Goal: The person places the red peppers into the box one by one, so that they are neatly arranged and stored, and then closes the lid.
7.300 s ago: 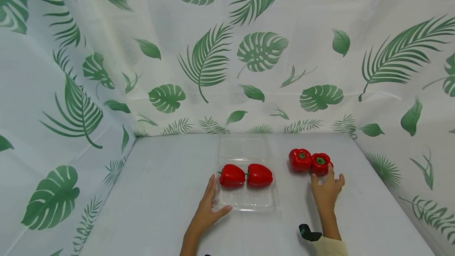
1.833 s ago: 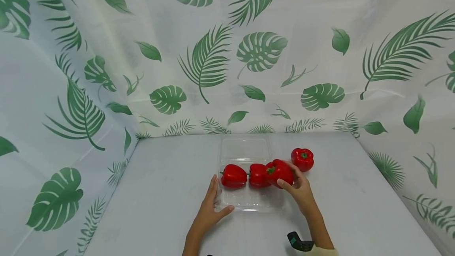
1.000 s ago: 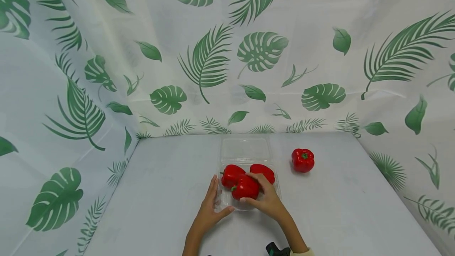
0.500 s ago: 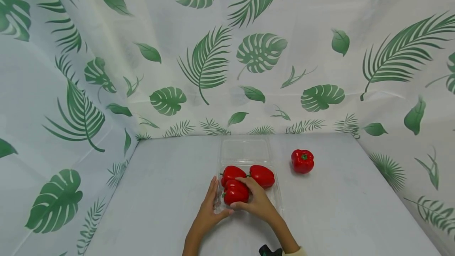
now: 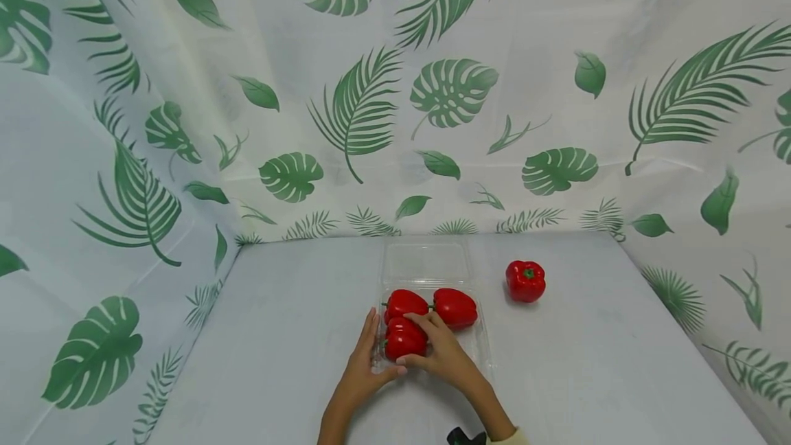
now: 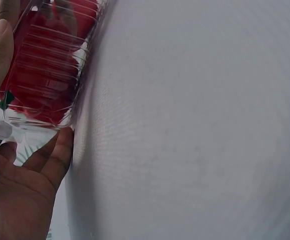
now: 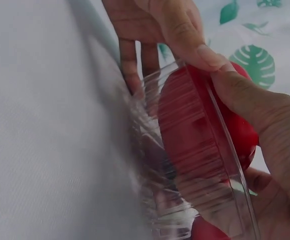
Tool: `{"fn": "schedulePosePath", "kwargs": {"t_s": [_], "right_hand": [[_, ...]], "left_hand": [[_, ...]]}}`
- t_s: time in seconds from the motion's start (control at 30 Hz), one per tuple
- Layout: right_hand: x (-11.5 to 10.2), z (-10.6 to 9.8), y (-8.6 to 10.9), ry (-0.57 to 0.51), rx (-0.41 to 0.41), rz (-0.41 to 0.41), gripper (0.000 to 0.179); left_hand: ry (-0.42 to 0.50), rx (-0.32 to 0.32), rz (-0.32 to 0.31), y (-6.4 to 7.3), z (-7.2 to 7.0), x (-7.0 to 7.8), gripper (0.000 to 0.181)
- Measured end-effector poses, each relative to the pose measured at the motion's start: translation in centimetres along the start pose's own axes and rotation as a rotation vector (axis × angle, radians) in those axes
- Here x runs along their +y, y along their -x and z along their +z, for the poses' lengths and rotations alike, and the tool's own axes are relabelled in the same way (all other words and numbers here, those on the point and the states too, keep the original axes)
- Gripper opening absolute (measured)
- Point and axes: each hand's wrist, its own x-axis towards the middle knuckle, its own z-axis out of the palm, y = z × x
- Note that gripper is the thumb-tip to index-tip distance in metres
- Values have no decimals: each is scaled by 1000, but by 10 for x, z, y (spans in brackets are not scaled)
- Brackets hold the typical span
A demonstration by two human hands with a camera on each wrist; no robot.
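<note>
My right hand [image 5: 450, 357] grips a red bell pepper [image 5: 404, 340] between thumb and fingers, in the front left of a clear plastic clamshell box [image 5: 474, 347]. Behind it in the box lie two more red bell peppers, a left one [image 5: 404, 302] and a right one [image 5: 456, 309], on their sides. My left hand [image 5: 360, 375] lies along the box's left side, fingers fairly straight, thumb at the front rim. In the left wrist view, fingertips of the left hand [image 6: 22, 192] touch the box wall. The right wrist view shows both thumbs close together over the rim.
The box's lid [image 5: 426, 261] lies folded back behind it. Another red bell pepper [image 5: 525, 281] stands on the white table [image 5: 296, 294], right of the box. Leaf-printed cloth [image 5: 457, 156] hangs at the back and sides. A black device [image 5: 465, 437] shows by the right wrist.
My right hand has taken one bell pepper from the pair on the right and carried it left, down into the box's front left. The left hand has stayed at the box's side.
</note>
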Motion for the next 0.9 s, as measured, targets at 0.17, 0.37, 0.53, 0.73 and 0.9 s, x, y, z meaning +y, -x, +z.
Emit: {"fn": "schedulePosePath", "kwargs": {"t_s": [0.17,0.37,0.53,0.73,0.9], "right_hand": [[2,-2,2,-53,-46,2,73],[5,-6,2,-99,-44,-64,62],[6,-8,0,-74,-24,-91,61],[6,-8,0,-53,-20,-86,62],[4,-9,2,-41,-32,-73,63]], "left_hand": [[-4,1,8,1,1,-1,106],[-22,8,12,0,1,-1,105],[-19,6,-6,-3,1,0,104],[-24,6,-14,-3,0,-1,104],[-24,3,-13,-1,0,-2,104]]}}
